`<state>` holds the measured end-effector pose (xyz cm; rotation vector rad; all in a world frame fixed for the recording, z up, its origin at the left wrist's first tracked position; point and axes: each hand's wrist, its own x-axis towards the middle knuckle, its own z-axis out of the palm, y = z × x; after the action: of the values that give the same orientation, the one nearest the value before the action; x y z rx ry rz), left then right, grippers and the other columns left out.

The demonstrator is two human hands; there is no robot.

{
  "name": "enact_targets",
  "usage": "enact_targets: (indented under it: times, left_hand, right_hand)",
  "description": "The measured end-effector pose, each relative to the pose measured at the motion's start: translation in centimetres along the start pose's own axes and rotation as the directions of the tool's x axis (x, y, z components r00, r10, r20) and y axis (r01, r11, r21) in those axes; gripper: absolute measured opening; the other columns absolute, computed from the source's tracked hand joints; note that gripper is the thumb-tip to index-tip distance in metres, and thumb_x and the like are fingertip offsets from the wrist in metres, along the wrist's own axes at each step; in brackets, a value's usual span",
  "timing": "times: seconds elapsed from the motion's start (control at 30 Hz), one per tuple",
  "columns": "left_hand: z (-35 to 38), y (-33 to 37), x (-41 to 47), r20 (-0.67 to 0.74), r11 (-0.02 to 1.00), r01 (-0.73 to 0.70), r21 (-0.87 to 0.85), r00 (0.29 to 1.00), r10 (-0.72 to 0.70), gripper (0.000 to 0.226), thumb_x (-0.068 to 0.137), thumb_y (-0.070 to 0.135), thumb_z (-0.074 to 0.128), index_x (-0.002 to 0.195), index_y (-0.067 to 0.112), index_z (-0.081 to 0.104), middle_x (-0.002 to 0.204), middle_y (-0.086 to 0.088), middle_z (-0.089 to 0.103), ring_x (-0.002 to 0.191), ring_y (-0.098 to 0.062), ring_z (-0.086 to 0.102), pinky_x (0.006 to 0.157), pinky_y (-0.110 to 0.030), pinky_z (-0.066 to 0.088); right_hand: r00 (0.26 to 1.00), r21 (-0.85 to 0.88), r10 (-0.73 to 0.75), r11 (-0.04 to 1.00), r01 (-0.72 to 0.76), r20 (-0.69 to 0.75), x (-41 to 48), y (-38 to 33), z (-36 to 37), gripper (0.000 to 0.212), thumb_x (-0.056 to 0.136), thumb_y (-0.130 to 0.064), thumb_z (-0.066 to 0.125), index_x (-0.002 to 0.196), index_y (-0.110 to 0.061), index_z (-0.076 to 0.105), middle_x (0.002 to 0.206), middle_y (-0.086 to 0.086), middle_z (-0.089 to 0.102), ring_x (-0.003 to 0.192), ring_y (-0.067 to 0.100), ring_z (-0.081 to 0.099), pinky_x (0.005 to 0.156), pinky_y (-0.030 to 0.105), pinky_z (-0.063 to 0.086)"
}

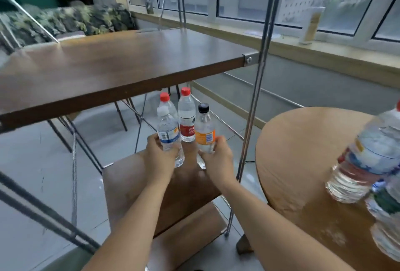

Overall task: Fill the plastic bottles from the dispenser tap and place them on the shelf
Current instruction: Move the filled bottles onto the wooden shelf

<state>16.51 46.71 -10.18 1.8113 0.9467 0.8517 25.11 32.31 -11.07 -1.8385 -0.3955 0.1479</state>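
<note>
Left hand [159, 157]: fingers curled round the lower body of the white-capped bottle [168, 135], blue label. Right hand [216, 156]: fingers curled round the black-capped bottle [204, 133], orange label. Both bottles stand upright on the lower shelf [121, 182], side by side, beneath the upper shelf [108, 69]. Just behind them, on the far side, stand the red-label bottle [186, 127] and a second red-capped bottle [165, 102]. Further bottles [363, 162] are on the round counter [298, 151] at right.

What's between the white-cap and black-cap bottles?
Head view: the red-label bottle stands in the gap, slightly behind; lower down, bare shelf between white-cap bottle and black-cap bottle.
</note>
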Motion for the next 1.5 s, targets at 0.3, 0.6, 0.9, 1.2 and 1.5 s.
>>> enact_targets:
  times: [0.3,0.6,0.9,1.2,1.5]
  left_hand:
    - [1.1,-1.5,3.6,-0.158,0.998,0.037,0.050,0.987,-0.029,0.059,0.090,0.023,0.090,0.140,0.014,0.059,0.139,-0.006,0.071,0.124,-0.025,0.068,0.093,-0.027,0.048]
    - [0.6,-2.1,5.6,-0.207,0.999,0.035,0.036,0.978,-0.027,0.061,0.094,0.022,0.085,0.147,0.013,0.055,0.146,-0.007,0.067,0.131,-0.028,0.066,0.097,-0.028,0.046]
    - [0.7,-1.7,6.1,-0.231,0.999,0.042,0.018,0.972,-0.037,0.065,0.093,0.020,0.087,0.149,0.016,0.054,0.148,-0.007,0.065,0.131,-0.026,0.065,0.102,-0.035,0.053]
    - [-1.4,0.7,2.9,-0.146,1.000,0.024,0.000,0.989,-0.024,0.060,0.089,0.028,0.090,0.135,0.014,0.053,0.135,-0.007,0.062,0.118,-0.022,0.066,0.080,-0.018,0.049]
    - [-0.3,6.6,-6.6,0.175,0.968,-0.242,-0.072,0.952,0.251,0.048,0.085,0.037,0.090,0.122,0.032,0.059,0.116,0.014,0.069,0.102,-0.005,0.068,0.087,-0.030,0.054]
  right_hand:
    - [1.000,-0.008,-0.010,1.000,0.010,0.016,6.2,0.9,3.4,0.036,0.090,-0.016,0.081,0.099,-0.035,0.052,0.101,-0.008,0.073,0.092,0.015,0.071,0.081,0.040,0.060]
    - [0.997,-0.061,-0.031,0.998,0.036,0.068,8.0,0.9,4.9,0.039,0.093,-0.025,0.085,0.114,-0.036,0.054,0.110,-0.010,0.075,0.099,0.016,0.073,0.091,0.046,0.063]
    - [0.992,-0.095,0.046,0.995,-0.034,0.119,6.5,-0.1,3.1,0.055,0.094,-0.026,0.085,0.139,-0.022,0.055,0.126,-0.003,0.071,0.106,0.015,0.069,0.087,0.032,0.055]
    - [0.994,-0.102,0.008,0.995,0.004,0.111,-0.8,-3.4,-2.9,0.064,0.091,-0.051,0.084,0.142,-0.026,0.055,0.125,-0.005,0.068,0.098,0.001,0.064,0.072,0.016,0.049]
    - [0.994,-0.094,-0.094,0.992,0.089,-0.050,-10.2,-5.3,-12.7,0.052,0.093,-0.044,0.084,0.135,-0.025,0.059,0.115,-0.012,0.067,0.104,0.005,0.066,0.094,0.035,0.061]
